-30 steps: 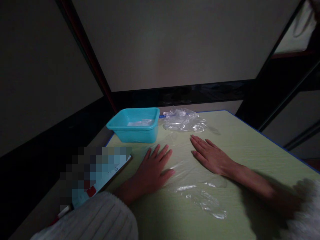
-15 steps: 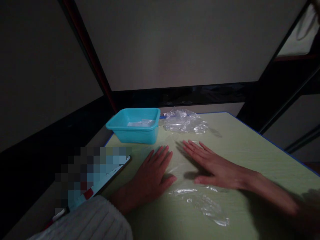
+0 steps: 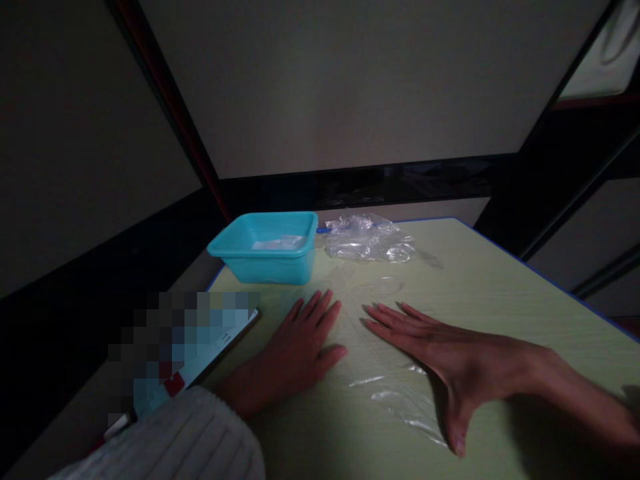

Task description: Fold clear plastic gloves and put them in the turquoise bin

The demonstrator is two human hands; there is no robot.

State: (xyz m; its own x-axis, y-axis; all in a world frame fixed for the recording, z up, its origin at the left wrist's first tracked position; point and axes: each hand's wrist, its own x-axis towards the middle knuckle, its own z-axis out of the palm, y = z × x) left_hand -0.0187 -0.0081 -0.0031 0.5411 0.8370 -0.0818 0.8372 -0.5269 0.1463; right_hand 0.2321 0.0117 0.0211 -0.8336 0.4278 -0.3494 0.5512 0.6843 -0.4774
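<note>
A thin clear plastic bag [image 3: 405, 405] lies spread over the table between and below my hands, its near end wrinkled and shiny. My left hand [image 3: 300, 350] rests flat on its left side, fingers outstretched and slightly apart. On its right side, my right hand [image 3: 435, 353] is open, fingertips touching the plastic and thumb spread wide toward the near end. Neither hand grips anything. The bag's far end, with a loop like a handle, shows faintly beyond the fingers; its full outline is hard to make out.
A turquoise plastic basin [image 3: 270, 267] with white paper-like pieces inside stands at the back left. Beside it lies a crumpled heap of clear plastic [image 3: 367, 240]. A device with a blurred screen [image 3: 200, 353] sits at the left edge of the table [image 3: 500, 287]. A wall panel rises behind.
My right hand has moved slightly nearer and to the right, and its thumb has swung out wide toward the bag's near end. My left hand has stayed almost in place.
</note>
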